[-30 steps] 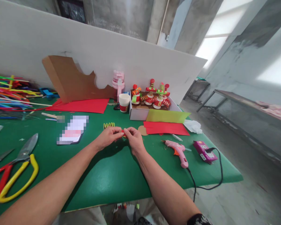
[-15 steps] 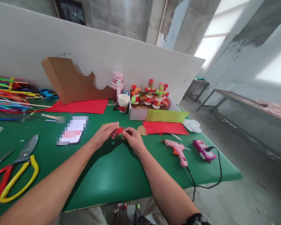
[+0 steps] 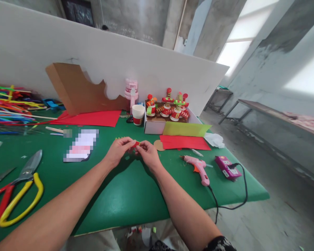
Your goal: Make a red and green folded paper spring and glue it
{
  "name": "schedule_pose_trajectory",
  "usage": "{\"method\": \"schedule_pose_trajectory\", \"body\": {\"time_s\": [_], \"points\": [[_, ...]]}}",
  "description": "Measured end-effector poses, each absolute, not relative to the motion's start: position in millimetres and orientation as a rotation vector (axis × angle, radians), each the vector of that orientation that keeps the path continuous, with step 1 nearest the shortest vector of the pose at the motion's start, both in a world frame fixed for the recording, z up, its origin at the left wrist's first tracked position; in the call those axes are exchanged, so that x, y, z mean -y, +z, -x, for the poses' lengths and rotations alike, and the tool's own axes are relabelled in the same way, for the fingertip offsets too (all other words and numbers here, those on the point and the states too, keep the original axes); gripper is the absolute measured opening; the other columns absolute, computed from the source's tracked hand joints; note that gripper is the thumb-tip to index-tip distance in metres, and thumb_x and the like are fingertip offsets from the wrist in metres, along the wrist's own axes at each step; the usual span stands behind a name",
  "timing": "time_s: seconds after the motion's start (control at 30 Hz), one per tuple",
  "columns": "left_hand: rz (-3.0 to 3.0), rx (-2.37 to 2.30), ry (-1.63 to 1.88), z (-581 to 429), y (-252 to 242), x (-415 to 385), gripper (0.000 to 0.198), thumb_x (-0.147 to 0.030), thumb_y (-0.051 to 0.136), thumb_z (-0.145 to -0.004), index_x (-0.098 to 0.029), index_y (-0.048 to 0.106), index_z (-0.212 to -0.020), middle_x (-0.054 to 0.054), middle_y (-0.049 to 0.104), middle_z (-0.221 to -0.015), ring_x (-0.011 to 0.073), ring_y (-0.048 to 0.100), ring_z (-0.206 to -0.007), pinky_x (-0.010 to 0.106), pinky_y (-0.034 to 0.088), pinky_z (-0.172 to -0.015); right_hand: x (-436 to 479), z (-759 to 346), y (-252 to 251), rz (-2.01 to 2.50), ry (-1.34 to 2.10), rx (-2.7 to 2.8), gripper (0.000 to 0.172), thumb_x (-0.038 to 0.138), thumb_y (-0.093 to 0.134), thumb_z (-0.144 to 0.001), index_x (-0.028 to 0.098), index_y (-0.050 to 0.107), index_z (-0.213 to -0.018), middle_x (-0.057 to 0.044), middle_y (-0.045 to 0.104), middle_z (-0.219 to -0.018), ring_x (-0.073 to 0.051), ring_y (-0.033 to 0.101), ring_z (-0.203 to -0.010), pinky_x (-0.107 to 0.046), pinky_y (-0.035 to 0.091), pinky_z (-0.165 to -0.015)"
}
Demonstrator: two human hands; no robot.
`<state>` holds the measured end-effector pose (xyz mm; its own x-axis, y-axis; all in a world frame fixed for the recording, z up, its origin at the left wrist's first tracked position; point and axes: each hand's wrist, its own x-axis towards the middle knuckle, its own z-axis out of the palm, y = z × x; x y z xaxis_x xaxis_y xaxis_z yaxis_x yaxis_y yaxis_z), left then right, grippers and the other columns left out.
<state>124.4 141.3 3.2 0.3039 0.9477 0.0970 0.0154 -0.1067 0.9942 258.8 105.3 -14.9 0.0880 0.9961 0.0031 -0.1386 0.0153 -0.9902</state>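
Above the green table, a small folded piece of red paper [image 3: 137, 143] with a yellowish edge is pinched between both hands. My left hand [image 3: 120, 149] grips its left side with thumb and fingers. My right hand [image 3: 148, 153] has the right end between thumb and forefinger. Just behind my left fingers, a yellow-green folded strip [image 3: 119, 138] shows in part. A round tan cardboard disc [image 3: 159, 145] lies right of my right hand. Red paper strips [image 3: 185, 142] lie beyond it.
A pink glue gun [image 3: 196, 167] and a purple power box [image 3: 228, 168] with a cord are on the right. Scissors [image 3: 21, 188] and a phone [image 3: 81, 146] lie left. Behind stand paper cups [image 3: 138, 114] and a box [image 3: 154, 127] of paper-cup figures.
My left fingers have closed in on the red paper, which has shifted slightly to the right and covers less of the view. My right hand has hardly moved.
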Motion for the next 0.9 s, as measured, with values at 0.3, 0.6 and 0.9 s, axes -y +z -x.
{"method": "schedule_pose_trajectory", "body": {"time_s": [0.3,0.6,0.9], "points": [[-1.576,-0.936,0.952,-115,8,-145,0.041,-0.054,0.074,-0.067,-0.019,0.058,-0.052,-0.003,0.053,-0.051,0.0115,0.047,-0.053,0.026,0.038,-0.054,-102,-262,-10,1.234,1.016,1.327,0.011,0.019,0.062,-0.074,0.023,0.055,-0.066,0.007,0.053,-0.058,-0.011,0.05,-0.055,-0.026,0.04,-0.059],[-1.516,-0.956,0.884,-119,8,-143,0.043,-0.059,0.078,-0.06,-0.019,0.062,-0.062,-0.002,0.059,-0.058,0.0117,0.049,-0.053,0.025,0.039,-0.051,-107,-262,-18,1.219,1.234,1.14,0.012,0.018,0.069,-0.075,0.019,0.059,-0.069,0.005,0.059,-0.062,-0.01,0.056,-0.056,-0.025,0.049,-0.062],[-1.321,-0.831,1.039,-114,11,-145,0.034,-0.05,0.079,-0.065,-0.019,0.065,-0.062,-0.001,0.06,-0.065,0.0139,0.052,-0.066,0.028,0.042,-0.069,-101,-262,-2,0.827,1.896,0.539,0.038,0.046,0.046,-0.101,0.014,0.062,-0.089,-0.006,0.07,-0.075,-0.014,0.068,-0.065,-0.03,0.061,-0.073]]}}
